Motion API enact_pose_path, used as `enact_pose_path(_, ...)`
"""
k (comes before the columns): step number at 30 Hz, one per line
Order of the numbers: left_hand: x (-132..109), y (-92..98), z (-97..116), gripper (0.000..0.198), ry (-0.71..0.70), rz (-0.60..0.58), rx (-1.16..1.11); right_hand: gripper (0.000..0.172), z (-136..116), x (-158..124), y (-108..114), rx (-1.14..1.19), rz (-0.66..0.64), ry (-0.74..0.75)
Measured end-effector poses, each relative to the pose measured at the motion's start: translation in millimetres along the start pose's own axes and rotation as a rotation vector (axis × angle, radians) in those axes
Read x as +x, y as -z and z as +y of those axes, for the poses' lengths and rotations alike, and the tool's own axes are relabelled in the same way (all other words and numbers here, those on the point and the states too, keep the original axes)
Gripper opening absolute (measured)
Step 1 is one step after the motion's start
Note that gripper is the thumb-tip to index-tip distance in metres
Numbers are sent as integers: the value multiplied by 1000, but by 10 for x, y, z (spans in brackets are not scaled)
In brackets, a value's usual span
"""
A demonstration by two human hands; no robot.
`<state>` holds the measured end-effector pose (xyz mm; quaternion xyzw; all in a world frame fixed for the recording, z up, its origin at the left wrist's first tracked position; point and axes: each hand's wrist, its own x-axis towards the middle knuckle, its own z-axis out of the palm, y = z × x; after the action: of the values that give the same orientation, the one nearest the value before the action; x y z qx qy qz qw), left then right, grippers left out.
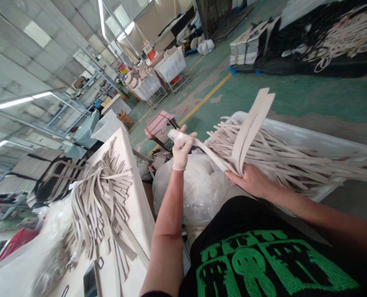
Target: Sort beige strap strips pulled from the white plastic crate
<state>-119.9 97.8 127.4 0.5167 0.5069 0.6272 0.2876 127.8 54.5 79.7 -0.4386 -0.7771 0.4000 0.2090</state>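
My left hand (181, 150), in a thin white glove, is closed round the end of a long cream strip (209, 152). The strip runs down to my right hand (250, 180), bare and closed on a small bundle of the same strips (252, 123) that stick upward. Both hands hover above a crumpled clear plastic bag (197, 187) in front of my black shirt with green print.
A white bin (319, 142) on the right holds several loose cream strips (294, 161). At left a white machine top (130, 198) carries a fanned pile of strips (99, 198). Green floor with a yellow line (204, 99), carts and stacked material lie beyond.
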Motion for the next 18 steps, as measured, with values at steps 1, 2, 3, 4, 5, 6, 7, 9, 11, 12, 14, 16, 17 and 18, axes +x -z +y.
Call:
enact_pose_path(1, -160, -39, -212, 33, 89, 13, -76, 49, 50, -47, -74, -23, -57, -45)
enact_pose_path(2, -340, -77, -414, 32, 214, 53, -160, 49, 96, -104, -135, -32, -120, -86)
enact_pose_path(3, -531, -114, -594, 31, 376, 112, -230, 48, 137, -169, -183, -24, -183, -125)
enact_pose_path(4, -724, -146, -744, 29, 554, 173, -288, 48, 174, -239, -216, -4, -244, -162)
enact_pose_path(5, -908, -172, -859, 27, 723, 216, -330, 47, 207, -312, -235, 26, -301, -193)
enact_pose_path(6, -1076, -189, -938, 25, 866, 241, -356, 46, 237, -386, -242, 57, -355, -225)
enact_pose_path(7, -1221, -199, -983, 23, 977, 248, -375, 44, 263, -459, -239, 85, -400, -256)
enact_pose_path(9, -1428, -204, -995, 20, 1107, 238, -405, 42, 303, -592, -217, 123, -462, -314)
enact_pose_path(11, -1541, -211, -955, 17, 1161, 238, -444, 40, 327, -688, -193, 144, -483, -356)
enact_pose_path(12, -1577, -225, -930, 16, 1172, 239, -464, 39, 333, -714, -188, 150, -476, -363)
enact_pose_path(14, -1636, -287, -889, 16, 1173, 239, -490, 39, 331, -715, -198, 154, -455, -351)
enact_pose_path(16, -1694, -383, -854, 17, 1178, 224, -509, 41, 316, -649, -229, 147, -424, -320)
enact_pose_path(17, -1721, -432, -835, 17, 1182, 211, -519, 42, 308, -601, -245, 151, -405, -295)
enact_pose_path(18, -1741, -475, -811, 16, 1185, 196, -531, 43, 302, -548, -258, 169, -387, -265)
